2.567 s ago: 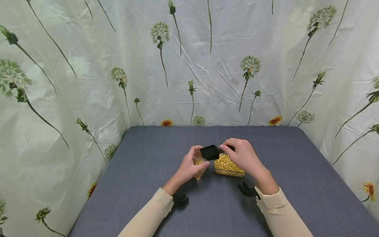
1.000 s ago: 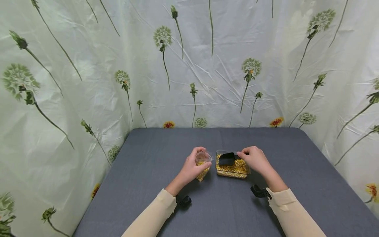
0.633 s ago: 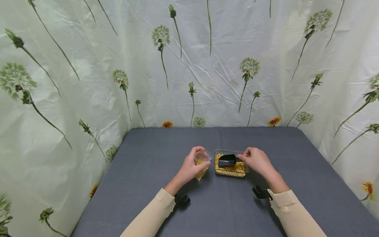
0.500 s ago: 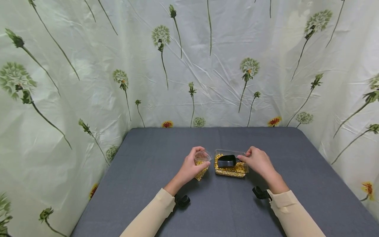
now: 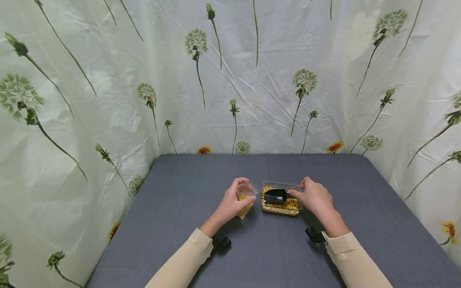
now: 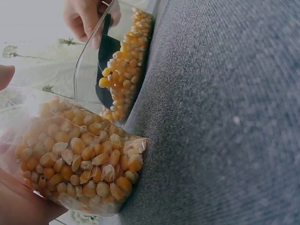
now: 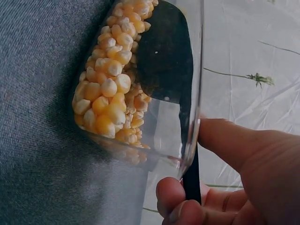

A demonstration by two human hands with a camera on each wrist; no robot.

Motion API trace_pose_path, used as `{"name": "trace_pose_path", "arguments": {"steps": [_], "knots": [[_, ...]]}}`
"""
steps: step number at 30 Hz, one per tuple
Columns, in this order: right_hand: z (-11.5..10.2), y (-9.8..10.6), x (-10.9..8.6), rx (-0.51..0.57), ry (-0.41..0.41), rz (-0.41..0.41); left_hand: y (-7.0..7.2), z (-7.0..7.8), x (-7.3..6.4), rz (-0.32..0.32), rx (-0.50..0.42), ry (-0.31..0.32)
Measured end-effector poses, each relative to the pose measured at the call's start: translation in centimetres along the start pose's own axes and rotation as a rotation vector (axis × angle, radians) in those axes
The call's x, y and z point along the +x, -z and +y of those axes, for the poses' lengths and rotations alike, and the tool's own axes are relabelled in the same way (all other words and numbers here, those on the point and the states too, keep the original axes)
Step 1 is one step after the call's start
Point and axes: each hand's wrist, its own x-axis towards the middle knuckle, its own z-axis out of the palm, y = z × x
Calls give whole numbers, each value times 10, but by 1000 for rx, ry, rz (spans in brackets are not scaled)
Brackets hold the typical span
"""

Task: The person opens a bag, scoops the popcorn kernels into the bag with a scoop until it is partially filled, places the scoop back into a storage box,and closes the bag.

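My left hand [image 5: 232, 202] holds a clear plastic bag [image 6: 79, 159] partly filled with corn kernels, its mouth spread in a round at the top. In the left wrist view its lower end is at the table cloth. To its right stands a clear rectangular container [image 5: 281, 213] of loose corn kernels [image 7: 110, 89]. My right hand [image 5: 315, 200] pinches the handle of a black scoop [image 5: 275, 196] between thumb and fingers. The scoop's bowl lies inside the container, against the kernels, and some kernels [image 6: 108, 77] show at its edge.
A table [image 5: 194, 176] covered in dark grey cloth bears everything. Behind and beside it hangs a pale curtain [image 5: 252, 92] printed with dandelions. Black wrist camera mounts [image 5: 222, 244] sit under both forearms, close above the cloth.
The scoop has gone from above the bag's mouth to the right, down into the container. Lately it has shifted slightly left among the kernels. The left hand and bag have stayed nearly still.
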Motion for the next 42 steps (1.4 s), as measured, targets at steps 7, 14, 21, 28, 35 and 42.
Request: {"name": "trace_pose_path", "arguments": {"steps": [7,14,21,28,35,42], "knots": [[-3,2,-5,-18,15,15,0,3,-1,5,14,-11],[-2,0,-4,-7,0,-4,-1,0,-1,2,34,-7],[-2,1,-3,-2,26,-11,-3,-25,2,20,54,-1],[-9,11,-1,5,63,71,-1,-36,8,4,27,-70],[-27,16,-4,58,181,101,1,-36,8,-7,45,-84],[-47,12,-7,127,275,63,1,-35,8,-15,29,-69]]}}
